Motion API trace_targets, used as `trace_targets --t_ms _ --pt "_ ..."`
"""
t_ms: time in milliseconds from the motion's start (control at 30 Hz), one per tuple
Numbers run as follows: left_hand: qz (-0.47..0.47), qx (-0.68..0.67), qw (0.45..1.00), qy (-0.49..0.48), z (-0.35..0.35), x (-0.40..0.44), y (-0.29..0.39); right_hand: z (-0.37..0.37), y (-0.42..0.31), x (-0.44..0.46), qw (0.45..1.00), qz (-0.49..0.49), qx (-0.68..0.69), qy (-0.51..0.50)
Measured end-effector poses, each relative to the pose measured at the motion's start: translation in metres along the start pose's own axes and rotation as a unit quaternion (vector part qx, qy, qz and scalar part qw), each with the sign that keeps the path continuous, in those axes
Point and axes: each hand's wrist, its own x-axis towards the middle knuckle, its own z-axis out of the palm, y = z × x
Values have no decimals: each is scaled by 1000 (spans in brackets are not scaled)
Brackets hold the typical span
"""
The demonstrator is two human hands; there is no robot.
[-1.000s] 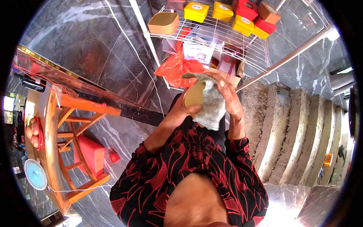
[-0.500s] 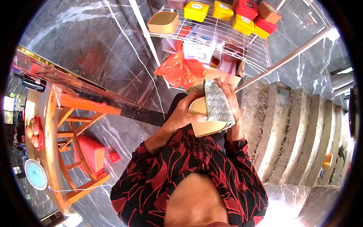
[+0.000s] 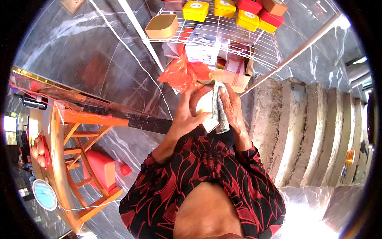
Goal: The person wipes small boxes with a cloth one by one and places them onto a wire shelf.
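Observation:
A beige-gold leaf-shaped box (image 3: 204,104) is between my hands, in front of my waist. My left hand (image 3: 187,115) grips its left side, with the thumb across the near face. On the other side my right hand (image 3: 232,107) presses a grey-green cloth (image 3: 220,109) against the box; the cloth hangs down along its edge. Whether this piece is a whole box or only one half cannot be made out.
Ahead stands a white wire rack (image 3: 223,30) with a similar gold box (image 3: 162,27) and several yellow and red boxes (image 3: 195,10). A red plastic bag (image 3: 181,73) sits below. Concrete steps (image 3: 296,131) lie right, a wooden stool (image 3: 85,159) left.
The box has turned from showing its broad face to a narrower, tilted view. The cloth has swung with it to a thin upright fold, and my left fingers now lie along the box's side.

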Motion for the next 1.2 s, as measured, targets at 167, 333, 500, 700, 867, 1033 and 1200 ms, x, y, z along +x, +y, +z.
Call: trace_targets --t_ms 167,333,500,700,867,1033,1200 --pt "35 -139 989 -32 2 0 7 15 18 1 933 97 340 67" --pt "43 -202 978 12 23 2 -16 23 9 -7 971 39 233 47" --pt "-47 -301 952 20 24 5 -35 15 -1 -8 988 -139 -57 36" --pt "-90 -372 923 19 23 0 -43 24 -18 -13 948 -253 -190 -36" --pt "-141 -490 859 -54 11 -1 -56 13 -27 8 958 -250 -132 -46" --pt "-127 -358 925 4 18 2 -35 6 -4 32 980 -194 -38 -3" --pt "-14 -327 945 -1 21 0 -15 17 19 33 989 -68 128 27"
